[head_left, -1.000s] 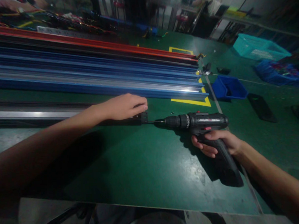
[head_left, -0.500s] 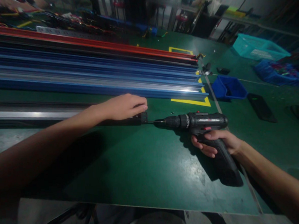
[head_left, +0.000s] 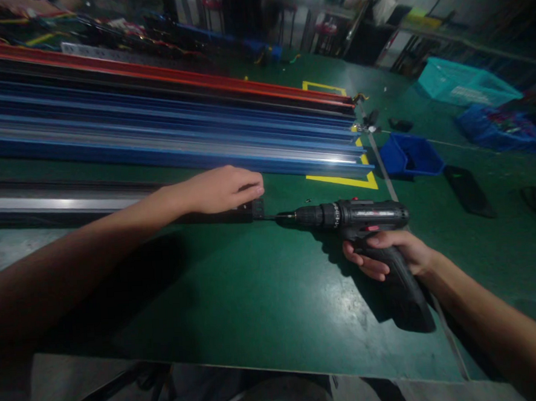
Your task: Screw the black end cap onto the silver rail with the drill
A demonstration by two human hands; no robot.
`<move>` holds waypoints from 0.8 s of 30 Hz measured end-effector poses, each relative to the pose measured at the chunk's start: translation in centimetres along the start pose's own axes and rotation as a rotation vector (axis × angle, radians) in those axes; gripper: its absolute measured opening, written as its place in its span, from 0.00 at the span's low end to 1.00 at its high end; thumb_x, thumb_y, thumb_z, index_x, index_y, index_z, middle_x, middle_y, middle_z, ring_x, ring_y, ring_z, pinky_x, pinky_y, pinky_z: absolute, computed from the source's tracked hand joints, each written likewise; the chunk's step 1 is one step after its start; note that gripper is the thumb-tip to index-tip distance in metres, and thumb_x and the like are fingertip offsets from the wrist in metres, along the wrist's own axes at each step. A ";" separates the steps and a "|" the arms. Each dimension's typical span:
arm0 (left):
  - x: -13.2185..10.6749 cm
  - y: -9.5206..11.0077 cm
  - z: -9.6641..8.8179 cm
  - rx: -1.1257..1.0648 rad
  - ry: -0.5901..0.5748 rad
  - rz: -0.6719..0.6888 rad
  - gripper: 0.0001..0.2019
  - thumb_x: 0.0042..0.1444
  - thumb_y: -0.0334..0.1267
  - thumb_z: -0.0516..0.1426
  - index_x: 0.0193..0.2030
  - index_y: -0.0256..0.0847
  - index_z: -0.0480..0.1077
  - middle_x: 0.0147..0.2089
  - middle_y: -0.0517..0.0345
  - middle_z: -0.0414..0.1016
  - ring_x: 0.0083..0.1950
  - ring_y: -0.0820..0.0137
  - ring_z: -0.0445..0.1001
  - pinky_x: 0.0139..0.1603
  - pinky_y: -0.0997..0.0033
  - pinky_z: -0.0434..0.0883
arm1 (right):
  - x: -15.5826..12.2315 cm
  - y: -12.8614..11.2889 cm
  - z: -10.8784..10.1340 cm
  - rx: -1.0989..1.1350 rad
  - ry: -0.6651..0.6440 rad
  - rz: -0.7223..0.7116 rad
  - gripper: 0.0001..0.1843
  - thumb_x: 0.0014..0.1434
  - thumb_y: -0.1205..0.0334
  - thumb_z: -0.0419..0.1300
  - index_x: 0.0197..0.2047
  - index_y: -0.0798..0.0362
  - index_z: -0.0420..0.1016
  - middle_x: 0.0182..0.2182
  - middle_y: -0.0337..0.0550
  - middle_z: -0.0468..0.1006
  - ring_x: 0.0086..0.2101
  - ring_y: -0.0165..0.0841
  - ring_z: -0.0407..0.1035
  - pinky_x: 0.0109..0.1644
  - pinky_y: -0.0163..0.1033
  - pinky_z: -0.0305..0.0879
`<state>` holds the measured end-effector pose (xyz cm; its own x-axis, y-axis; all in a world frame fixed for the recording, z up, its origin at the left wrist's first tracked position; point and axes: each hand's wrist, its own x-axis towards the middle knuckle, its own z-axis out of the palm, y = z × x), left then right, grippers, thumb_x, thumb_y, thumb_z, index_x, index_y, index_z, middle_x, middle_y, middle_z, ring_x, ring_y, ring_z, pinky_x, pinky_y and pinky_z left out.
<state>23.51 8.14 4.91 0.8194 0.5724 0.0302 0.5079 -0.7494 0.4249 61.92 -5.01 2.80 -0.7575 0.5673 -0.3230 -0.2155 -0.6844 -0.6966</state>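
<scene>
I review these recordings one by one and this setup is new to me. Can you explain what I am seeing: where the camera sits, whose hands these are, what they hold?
There is no machine: a person works with bare hands, filmed by a camera on their head looking down. The left hand grips the end of a dark rail lying on the green table. The right hand holds a black drill, its tip against that rail end. Behind lie blue and red rails, and a blue bin.

One view, head-worn: looks forward and down over the flat green-matted workbench (head_left: 256, 298), my left hand (head_left: 222, 189) and right hand (head_left: 392, 254) close below, mid-frame.
</scene>
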 end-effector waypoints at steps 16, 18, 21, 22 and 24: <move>0.0 0.0 0.0 0.001 -0.006 -0.005 0.21 0.72 0.52 0.46 0.40 0.42 0.73 0.39 0.58 0.78 0.37 0.69 0.74 0.40 0.70 0.63 | 0.0 -0.1 0.1 -0.006 0.013 0.010 0.17 0.65 0.60 0.63 0.50 0.65 0.80 0.37 0.48 0.79 0.22 0.22 0.65 0.31 0.31 0.74; 0.0 0.0 0.0 0.000 -0.004 -0.003 0.20 0.72 0.52 0.46 0.40 0.42 0.73 0.38 0.59 0.77 0.37 0.69 0.74 0.40 0.69 0.64 | 0.0 -0.1 0.1 -0.002 0.018 0.011 0.17 0.64 0.60 0.63 0.50 0.65 0.80 0.37 0.48 0.79 0.22 0.22 0.65 0.31 0.31 0.74; -0.1 0.0 0.0 0.001 0.001 0.004 0.20 0.72 0.51 0.46 0.40 0.42 0.73 0.37 0.59 0.77 0.36 0.70 0.73 0.40 0.69 0.64 | 0.0 0.0 0.1 0.005 0.028 0.010 0.17 0.64 0.60 0.63 0.50 0.66 0.80 0.37 0.49 0.79 0.22 0.22 0.66 0.30 0.31 0.74; -0.1 0.0 0.0 0.001 0.003 0.006 0.20 0.72 0.51 0.46 0.40 0.42 0.73 0.37 0.58 0.77 0.36 0.70 0.73 0.39 0.69 0.64 | 0.0 0.0 0.1 0.006 0.030 0.009 0.18 0.64 0.60 0.63 0.50 0.66 0.80 0.37 0.49 0.79 0.22 0.22 0.66 0.30 0.31 0.74; 0.0 0.1 -0.1 -0.001 0.006 0.009 0.20 0.72 0.51 0.47 0.40 0.42 0.73 0.37 0.58 0.77 0.36 0.69 0.74 0.39 0.69 0.64 | 0.0 0.0 0.1 0.004 0.027 0.007 0.18 0.64 0.60 0.64 0.50 0.66 0.80 0.37 0.49 0.79 0.22 0.22 0.66 0.30 0.31 0.74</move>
<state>23.49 8.08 4.99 0.8224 0.5675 0.0390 0.5003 -0.7543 0.4250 61.84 -5.03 2.93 -0.7419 0.5750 -0.3450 -0.2132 -0.6901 -0.6916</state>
